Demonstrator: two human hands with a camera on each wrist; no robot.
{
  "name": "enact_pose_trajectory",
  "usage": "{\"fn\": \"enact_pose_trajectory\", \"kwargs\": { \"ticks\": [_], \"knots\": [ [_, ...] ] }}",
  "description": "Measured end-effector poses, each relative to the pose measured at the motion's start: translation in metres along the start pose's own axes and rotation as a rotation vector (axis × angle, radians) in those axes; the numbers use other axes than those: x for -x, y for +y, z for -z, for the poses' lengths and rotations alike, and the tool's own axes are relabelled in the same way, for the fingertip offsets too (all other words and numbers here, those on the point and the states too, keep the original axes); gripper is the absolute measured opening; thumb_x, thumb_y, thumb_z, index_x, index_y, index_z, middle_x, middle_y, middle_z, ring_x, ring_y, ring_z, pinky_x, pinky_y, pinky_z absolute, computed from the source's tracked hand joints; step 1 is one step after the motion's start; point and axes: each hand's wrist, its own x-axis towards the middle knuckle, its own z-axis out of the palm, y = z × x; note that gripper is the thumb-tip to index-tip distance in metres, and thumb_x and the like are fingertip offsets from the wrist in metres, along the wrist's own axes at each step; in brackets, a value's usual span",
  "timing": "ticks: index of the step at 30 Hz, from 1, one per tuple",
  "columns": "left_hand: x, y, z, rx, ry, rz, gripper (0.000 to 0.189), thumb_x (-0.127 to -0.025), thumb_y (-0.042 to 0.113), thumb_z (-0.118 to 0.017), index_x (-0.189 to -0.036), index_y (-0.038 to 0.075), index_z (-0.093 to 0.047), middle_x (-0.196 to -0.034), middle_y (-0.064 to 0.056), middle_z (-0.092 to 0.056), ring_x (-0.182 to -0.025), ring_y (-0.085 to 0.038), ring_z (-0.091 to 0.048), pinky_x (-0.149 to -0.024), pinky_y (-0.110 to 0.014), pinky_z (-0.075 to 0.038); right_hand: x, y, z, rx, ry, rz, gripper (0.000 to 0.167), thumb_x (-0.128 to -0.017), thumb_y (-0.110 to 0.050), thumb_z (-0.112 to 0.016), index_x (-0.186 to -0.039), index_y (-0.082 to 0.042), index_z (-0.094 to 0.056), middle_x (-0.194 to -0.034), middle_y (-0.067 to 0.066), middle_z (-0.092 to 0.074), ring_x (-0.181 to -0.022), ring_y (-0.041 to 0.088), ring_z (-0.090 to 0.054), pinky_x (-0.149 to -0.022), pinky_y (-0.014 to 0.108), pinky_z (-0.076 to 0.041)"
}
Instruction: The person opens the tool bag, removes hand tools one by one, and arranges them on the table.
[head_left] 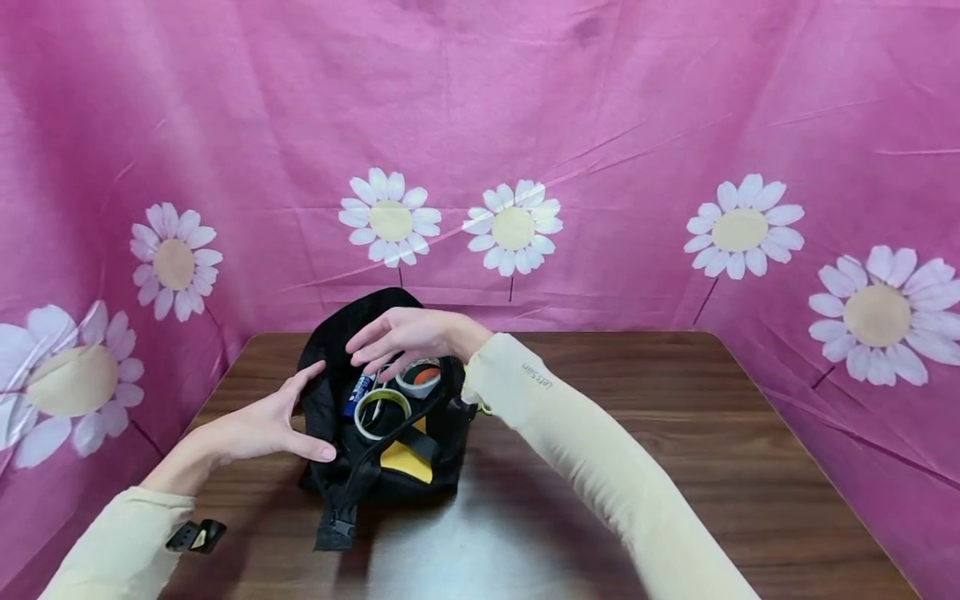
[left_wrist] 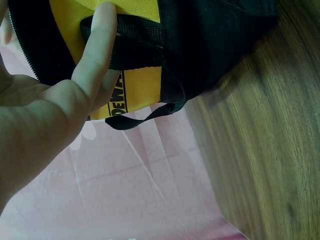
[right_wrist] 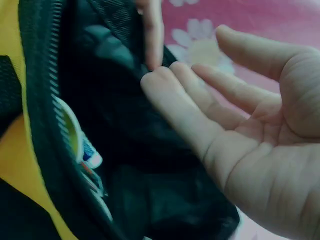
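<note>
I had all fingers (right_wrist: 175, 102) extended, left hand (head_left: 258, 423) at the bag's (head_left: 407, 462) left edge, right hand (head_left: 408, 335) over its mouth, table (head_left: 735, 433) stretching rightward.

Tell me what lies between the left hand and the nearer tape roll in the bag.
The bag's black side wall lies between the left hand and the nearer tape roll; the head view shows this.

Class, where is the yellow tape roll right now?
In the head view, the tape roll sits inside the black bag, right of the left hand, beside the blue tube.
</note>
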Motion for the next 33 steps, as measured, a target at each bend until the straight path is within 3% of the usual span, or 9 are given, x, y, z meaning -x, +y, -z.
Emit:
{"fn": "enact_pose_trajectory", "kwargs": {
  "ticks": [5, 15, 23, 33],
  "knots": [
    [0.0, 0.0, 0.0, 0.017, -0.003, 0.003, 0.123, -0.078, 0.034, -0.088, -0.162, 0.011, -0.002, -0.16, -0.032, -0.005, -0.144, -0.053, -0.012, -0.107, -0.073, -0.023, -0.016, 0.01, -0.012, 0.009, 0.026, -0.066, 0.039, -0.097, -0.007, -0.069, -0.134, 0.003, -0.061, -0.114, 0.009, -0.071, -0.121, 0.037, -0.061, -0.086, 0.039, -0.058],
    [-0.001, -0.001, 0.001, 0.011, -0.01, -0.01, 0.122, -0.078, 0.034, -0.088, -0.162, 0.009, -0.002, -0.159, -0.032, -0.007, -0.143, -0.053, -0.014, -0.108, -0.072, -0.025, -0.029, 0.037, -0.015, 0.005, 0.066, -0.155, 0.045, -0.098, -0.004, -0.066, -0.139, 0.008, -0.054, -0.136, 0.027, -0.059, -0.123, 0.04, -0.059, -0.087, 0.039, -0.058],
    [-0.002, -0.002, 0.001, 0.005, -0.006, -0.019, 0.121, -0.078, 0.034, -0.087, -0.162, 0.011, -0.003, -0.159, -0.032, -0.008, -0.142, -0.055, -0.016, -0.107, -0.073, -0.026, -0.028, 0.047, -0.009, 0.057, 0.143, -0.235, 0.047, -0.098, -0.008, -0.068, -0.14, 0.007, -0.054, -0.129, 0.023, -0.065, -0.125, 0.039, -0.058, -0.093, 0.044, -0.055],
    [-0.001, -0.003, 0.002, 0.016, -0.008, -0.026, 0.121, -0.078, 0.032, -0.087, -0.162, 0.011, -0.003, -0.16, -0.032, -0.005, -0.143, -0.056, -0.014, -0.106, -0.074, -0.025, -0.028, 0.058, -0.008, 0.01, 0.216, -0.237, 0.039, -0.096, -0.007, -0.069, -0.133, 0.005, -0.061, -0.125, 0.016, -0.067, -0.126, 0.042, -0.057, -0.098, 0.052, -0.05]
  ]
}}
